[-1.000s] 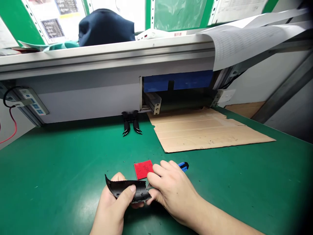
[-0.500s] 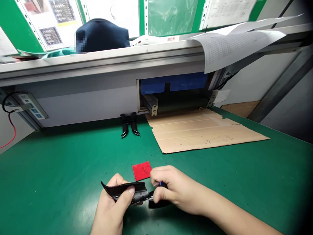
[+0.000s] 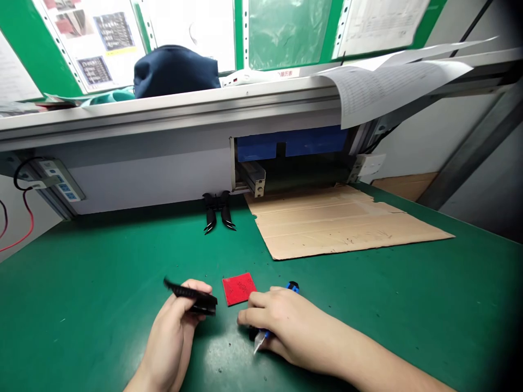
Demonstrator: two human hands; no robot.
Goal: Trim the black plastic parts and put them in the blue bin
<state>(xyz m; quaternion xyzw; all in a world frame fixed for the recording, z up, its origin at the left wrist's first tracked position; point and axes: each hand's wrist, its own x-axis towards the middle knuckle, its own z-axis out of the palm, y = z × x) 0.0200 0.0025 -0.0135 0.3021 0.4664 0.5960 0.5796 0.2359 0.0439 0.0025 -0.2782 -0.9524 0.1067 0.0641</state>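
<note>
A black curved plastic part (image 3: 205, 303) is gripped in my left hand (image 3: 174, 326), between thumb and fingers, above the mat. My right hand (image 3: 284, 318) is closed around a blue-and-black utility knife (image 3: 293, 287). Its pale blade end shows below my fingers, pointing down and left, while the palm covers the middle of the handle. Something dark shows under the right fingers; I cannot tell whether it is part of the knife. Just beyond the two hands lies a red square pad (image 3: 238, 289) with dark scribbles on it.
Black plastic parts (image 3: 219, 209) stand near the back panel. A flat cardboard sheet (image 3: 327, 228) covers the back right of the green table (image 3: 102, 272). Above runs a shelf edge (image 3: 183, 106) with a dark blue pouch (image 3: 175, 71) and overhanging papers (image 3: 376, 90). A power strip (image 3: 63, 179) is at left.
My hands have moved apart. The left hand has tilted the black part upward, and the right hand has turned, so the knife's blade end and blue tail now show.
</note>
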